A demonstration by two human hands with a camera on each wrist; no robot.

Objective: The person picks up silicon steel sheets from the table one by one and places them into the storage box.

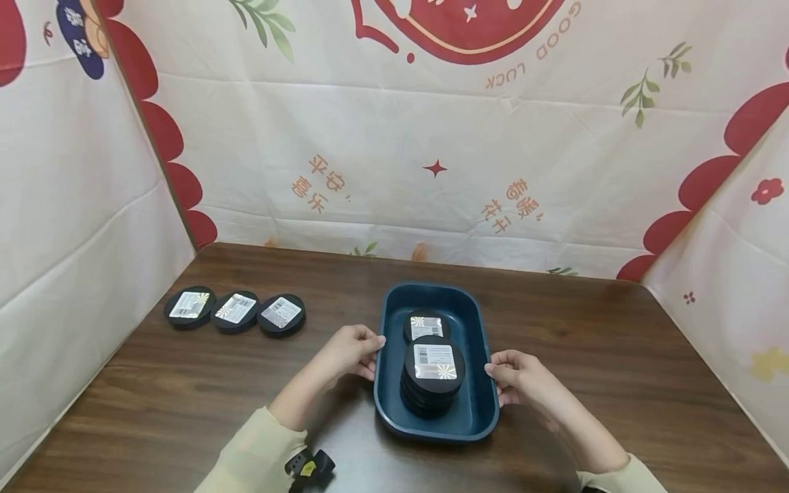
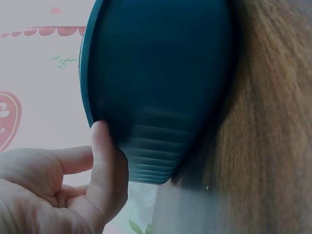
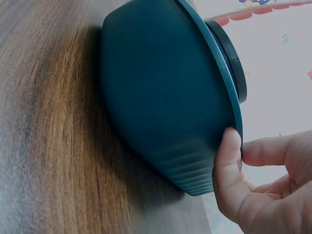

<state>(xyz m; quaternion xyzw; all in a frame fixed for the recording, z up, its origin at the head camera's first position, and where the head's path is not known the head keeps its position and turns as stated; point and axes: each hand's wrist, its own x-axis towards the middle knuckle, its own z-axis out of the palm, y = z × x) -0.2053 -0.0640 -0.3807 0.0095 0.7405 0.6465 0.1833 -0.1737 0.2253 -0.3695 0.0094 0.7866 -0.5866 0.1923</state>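
A dark blue rectangular tray (image 1: 474,411) with rounded corners sits at the middle of the table. My left hand (image 1: 353,352) pinches its left rim between thumb and fingers, and my right hand (image 1: 520,380) pinches the right rim. Inside the tray stands a stack of black round discs (image 1: 433,370), the top one bearing a white label. Behind the stack lies another labelled black disc (image 1: 425,325), partly hidden by it. The left wrist view shows the tray's ribbed outer wall (image 2: 156,146) beside my fingers; in the right wrist view a disc's edge (image 3: 234,63) rises above the rim.
Three labelled black discs (image 1: 235,311) lie in a row at the table's left. The brown wooden table (image 1: 585,329) is bounded at the back and sides by a white printed cloth (image 1: 394,137). A black strap device (image 1: 308,467) sits at my left sleeve.
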